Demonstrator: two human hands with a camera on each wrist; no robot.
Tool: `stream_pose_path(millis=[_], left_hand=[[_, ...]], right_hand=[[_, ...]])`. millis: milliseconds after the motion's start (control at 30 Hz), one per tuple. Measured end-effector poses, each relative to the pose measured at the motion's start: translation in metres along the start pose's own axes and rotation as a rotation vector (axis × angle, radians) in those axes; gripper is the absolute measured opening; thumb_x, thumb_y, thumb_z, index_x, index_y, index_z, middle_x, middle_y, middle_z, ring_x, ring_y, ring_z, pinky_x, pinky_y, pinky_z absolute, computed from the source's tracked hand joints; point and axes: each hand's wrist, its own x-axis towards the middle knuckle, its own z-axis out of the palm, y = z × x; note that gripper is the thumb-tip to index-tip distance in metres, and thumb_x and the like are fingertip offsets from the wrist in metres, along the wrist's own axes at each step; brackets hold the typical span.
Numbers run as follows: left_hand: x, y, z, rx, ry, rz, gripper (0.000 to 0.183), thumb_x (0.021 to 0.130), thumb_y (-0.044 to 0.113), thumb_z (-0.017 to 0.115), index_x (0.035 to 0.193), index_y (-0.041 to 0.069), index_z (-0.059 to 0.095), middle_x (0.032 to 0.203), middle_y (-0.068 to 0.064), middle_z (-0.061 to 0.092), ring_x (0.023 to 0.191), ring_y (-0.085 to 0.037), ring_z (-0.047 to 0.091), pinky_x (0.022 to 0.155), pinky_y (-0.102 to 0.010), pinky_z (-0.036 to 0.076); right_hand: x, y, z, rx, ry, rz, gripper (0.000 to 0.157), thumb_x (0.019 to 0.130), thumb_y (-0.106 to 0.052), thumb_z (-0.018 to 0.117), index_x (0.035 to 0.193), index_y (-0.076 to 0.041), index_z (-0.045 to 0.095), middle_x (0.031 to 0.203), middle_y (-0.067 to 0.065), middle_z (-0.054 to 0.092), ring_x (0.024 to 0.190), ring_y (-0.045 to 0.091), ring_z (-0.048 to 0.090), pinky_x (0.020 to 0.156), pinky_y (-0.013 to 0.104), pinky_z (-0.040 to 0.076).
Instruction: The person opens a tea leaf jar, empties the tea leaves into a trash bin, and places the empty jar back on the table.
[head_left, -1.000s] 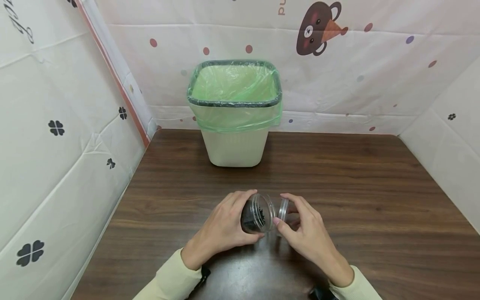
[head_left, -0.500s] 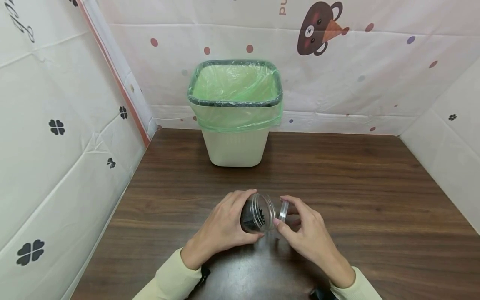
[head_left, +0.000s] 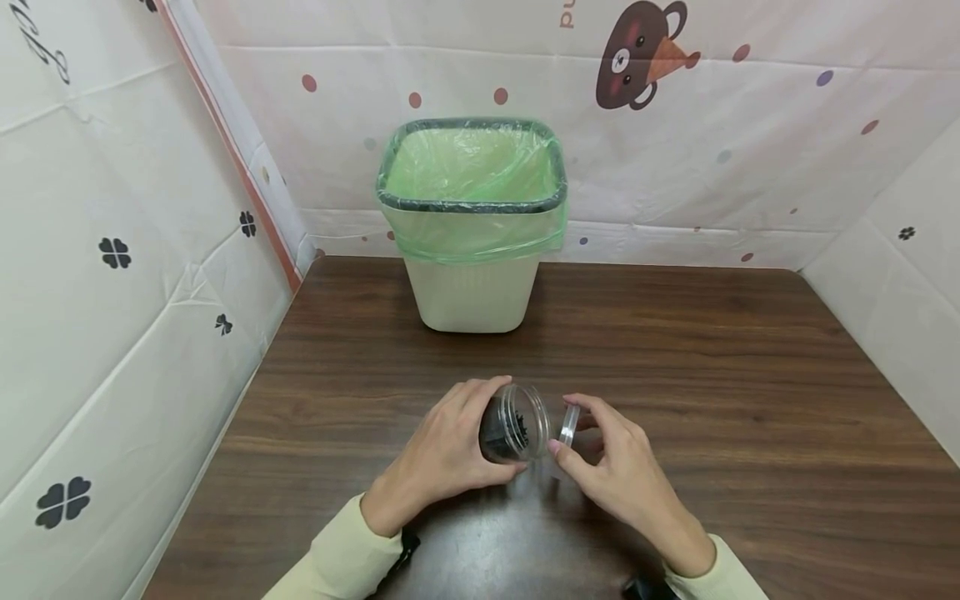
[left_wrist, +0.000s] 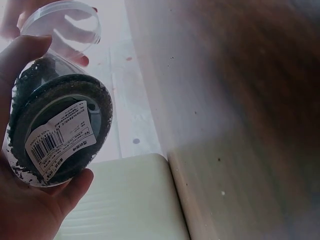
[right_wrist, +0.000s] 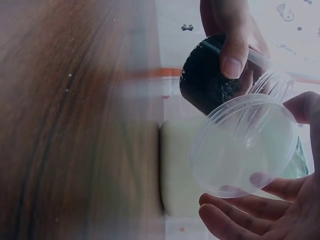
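My left hand (head_left: 447,446) grips a clear jar (head_left: 504,433) tipped on its side, its mouth facing right. Dark, loose, dried-looking bits (right_wrist: 206,70) fill the lower part of the jar. A white label with a barcode (left_wrist: 62,140) is stuck on the jar's base in the left wrist view. My right hand (head_left: 618,467) pinches a clear round lid (head_left: 570,425) between thumb and fingers, just apart from the jar's mouth in the head view. Through the see-through lid (right_wrist: 245,150), fingertips show in the right wrist view.
A pale bin (head_left: 472,296) lined with a green bag (head_left: 480,237) stands at the back of the brown wooden table (head_left: 675,350). Patterned white sheets (head_left: 360,75) hang behind the table and at both sides.
The lid in my right hand has tilted a little and shifted slightly away from the jar's mouth. My left hand holds the jar almost still.
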Motion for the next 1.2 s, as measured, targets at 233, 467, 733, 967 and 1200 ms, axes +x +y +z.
stream_pose_path(millis=[233, 467, 733, 967, 1200], left_hand=[[0.0004, -0.0007, -0.0014, -0.008, -0.008, -0.004, 0.097, 0.064, 0.048, 0.090, 0.143, 0.007, 0.051, 0.125, -0.001, 0.061, 0.110, -0.016, 0.059, 0.096, -0.034, 0.050], [0.0002, -0.0020, -0.0009, -0.005, 0.007, 0.009, 0.097, 0.064, 0.048, 0.091, 0.142, 0.007, 0.051, 0.124, -0.002, 0.062, 0.110, -0.016, 0.059, 0.095, -0.035, 0.051], [-0.0001, -0.0028, -0.0014, 0.003, 0.002, 0.000, 0.097, 0.064, 0.048, 0.090, 0.143, 0.008, 0.049, 0.123, -0.002, 0.062, 0.110, -0.016, 0.059, 0.097, -0.033, 0.049], [-0.0007, -0.0037, -0.0027, 0.000, 0.008, -0.001, 0.098, 0.063, 0.049, 0.090, 0.143, 0.008, 0.049, 0.123, -0.003, 0.061, 0.112, -0.017, 0.059, 0.098, -0.034, 0.049], [-0.0010, -0.0048, -0.0035, 0.000, 0.025, -0.001, 0.098, 0.063, 0.047, 0.091, 0.142, 0.008, 0.049, 0.123, -0.002, 0.061, 0.113, -0.016, 0.059, 0.098, -0.033, 0.049]], right_hand=[[-0.0010, 0.0014, -0.0005, -0.004, -0.017, -0.001, 0.051, 0.083, -0.027, 0.081, 0.128, -0.015, 0.060, 0.109, 0.004, 0.070, 0.090, 0.014, 0.065, 0.069, 0.039, 0.057], [-0.0024, 0.0037, -0.0002, -0.020, -0.044, 0.010, 0.049, 0.080, -0.030, 0.083, 0.122, -0.015, 0.062, 0.104, 0.001, 0.069, 0.088, 0.015, 0.066, 0.069, 0.039, 0.057], [-0.0030, 0.0056, 0.0011, -0.023, -0.047, 0.007, 0.051, 0.079, -0.031, 0.085, 0.121, -0.016, 0.061, 0.108, 0.003, 0.070, 0.089, 0.016, 0.068, 0.070, 0.041, 0.058], [-0.0025, 0.0065, 0.0026, -0.010, -0.059, 0.010, 0.055, 0.078, -0.034, 0.087, 0.120, -0.010, 0.060, 0.115, 0.008, 0.069, 0.095, 0.020, 0.068, 0.074, 0.041, 0.058], [-0.0028, 0.0069, 0.0032, 0.032, -0.062, 0.019, 0.059, 0.074, -0.030, 0.091, 0.116, -0.005, 0.059, 0.112, 0.010, 0.068, 0.093, 0.021, 0.068, 0.073, 0.039, 0.059]])
